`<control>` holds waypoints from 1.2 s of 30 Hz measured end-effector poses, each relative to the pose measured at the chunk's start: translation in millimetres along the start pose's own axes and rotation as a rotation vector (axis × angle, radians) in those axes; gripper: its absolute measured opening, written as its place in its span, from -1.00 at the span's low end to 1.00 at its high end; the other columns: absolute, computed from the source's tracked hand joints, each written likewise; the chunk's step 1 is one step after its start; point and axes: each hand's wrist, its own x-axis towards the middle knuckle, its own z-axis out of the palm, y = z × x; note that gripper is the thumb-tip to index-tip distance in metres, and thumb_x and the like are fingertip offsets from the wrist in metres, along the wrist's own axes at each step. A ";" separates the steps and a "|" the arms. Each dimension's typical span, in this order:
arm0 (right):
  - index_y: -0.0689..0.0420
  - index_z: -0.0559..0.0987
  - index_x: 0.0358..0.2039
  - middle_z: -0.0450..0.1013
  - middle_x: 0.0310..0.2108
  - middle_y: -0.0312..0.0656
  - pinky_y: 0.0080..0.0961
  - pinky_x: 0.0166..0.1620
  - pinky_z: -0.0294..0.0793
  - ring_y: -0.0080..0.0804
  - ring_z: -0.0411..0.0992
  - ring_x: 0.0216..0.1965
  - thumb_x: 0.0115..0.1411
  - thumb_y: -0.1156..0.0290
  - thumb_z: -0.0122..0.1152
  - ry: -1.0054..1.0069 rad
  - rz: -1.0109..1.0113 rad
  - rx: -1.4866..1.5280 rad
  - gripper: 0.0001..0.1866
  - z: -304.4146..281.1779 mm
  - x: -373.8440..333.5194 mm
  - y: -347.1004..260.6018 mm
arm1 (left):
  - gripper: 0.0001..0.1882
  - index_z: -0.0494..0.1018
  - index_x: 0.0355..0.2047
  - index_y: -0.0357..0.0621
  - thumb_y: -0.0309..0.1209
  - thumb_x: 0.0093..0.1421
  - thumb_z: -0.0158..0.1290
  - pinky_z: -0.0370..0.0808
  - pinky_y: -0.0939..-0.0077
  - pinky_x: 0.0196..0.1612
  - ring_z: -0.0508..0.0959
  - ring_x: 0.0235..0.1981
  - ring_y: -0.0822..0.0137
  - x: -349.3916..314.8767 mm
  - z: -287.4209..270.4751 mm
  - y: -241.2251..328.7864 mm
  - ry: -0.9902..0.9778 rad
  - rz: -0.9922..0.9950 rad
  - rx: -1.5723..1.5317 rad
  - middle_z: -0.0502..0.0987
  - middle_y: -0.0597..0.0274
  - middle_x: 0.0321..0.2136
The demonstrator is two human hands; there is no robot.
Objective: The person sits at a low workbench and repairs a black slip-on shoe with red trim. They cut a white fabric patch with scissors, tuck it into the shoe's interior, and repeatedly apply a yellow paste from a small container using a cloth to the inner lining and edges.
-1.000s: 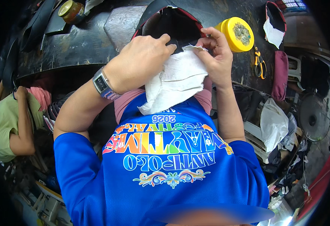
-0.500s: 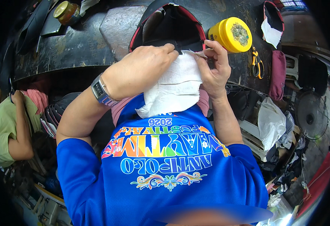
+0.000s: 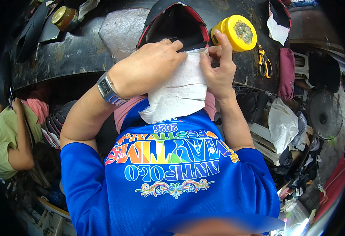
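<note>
A black shoe upper [image 3: 161, 12] with red edging curves open at the near edge of the dark table. White cloth [image 3: 176, 96] hangs from its near end over my lap. My left hand [image 3: 151, 65], with a watch at the wrist, is closed at the cloth's top left; its curled fingers grip the cloth where it meets the upper, and the fingertips are partly hidden. At the top right corner my right hand [image 3: 219, 70] pinches the cloth between thumb and bent fingers, its index finger raised beside the yellow tub [image 3: 235, 33].
Yellow-handled scissors [image 3: 264, 63] lie right of the tub. A flat grey slab [image 3: 121, 33] and a glass jar [image 3: 64, 18] sit to the left. Another upper with white cloth [image 3: 278, 29] is at the far right. A person in green [image 3: 13, 133] sits at left; a fan [image 3: 325, 114] stands right.
The view has shifted slightly, so the table things appear a little left and higher. My right index finger is raised straighter. Both hands stay on the cloth, which hangs a bit flatter.
</note>
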 end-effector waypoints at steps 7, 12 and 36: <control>0.05 0.38 0.33 0.47 -0.39 -0.29 -0.61 -0.22 0.52 -0.56 0.45 -0.40 0.15 0.71 0.29 -0.013 -0.047 -0.016 -0.28 -4.5 9.6 -4.1 | -0.56 0.53 0.05 -0.22 -0.68 0.14 0.09 0.61 0.28 -0.01 0.64 -0.07 -0.05 -31.7 -26.6 -14.9 0.044 -0.077 -0.279 0.56 0.05 0.02; 0.03 0.47 0.27 0.49 -0.39 -0.23 -0.52 -0.20 0.57 -0.48 0.50 -0.38 0.12 0.74 0.27 0.014 -0.245 -0.051 -0.33 0.3 33.5 -6.2 | -0.62 0.54 0.00 -0.29 -0.63 0.13 0.10 0.56 0.21 0.06 0.62 -0.04 -0.07 -56.5 -38.4 -30.2 -0.097 -0.099 -0.339 0.59 0.00 -0.04; 0.08 0.49 0.24 0.52 -0.27 -0.16 -0.48 -0.07 0.54 -0.40 0.52 -0.22 0.23 0.71 0.17 -0.259 -0.141 0.039 -0.44 8.6 70.4 10.4 | -0.87 0.43 -0.33 -0.23 -0.52 0.17 0.18 0.61 0.27 -0.22 0.65 -0.29 0.01 -64.4 -43.9 -32.8 -0.008 -0.041 -0.346 0.53 0.12 0.08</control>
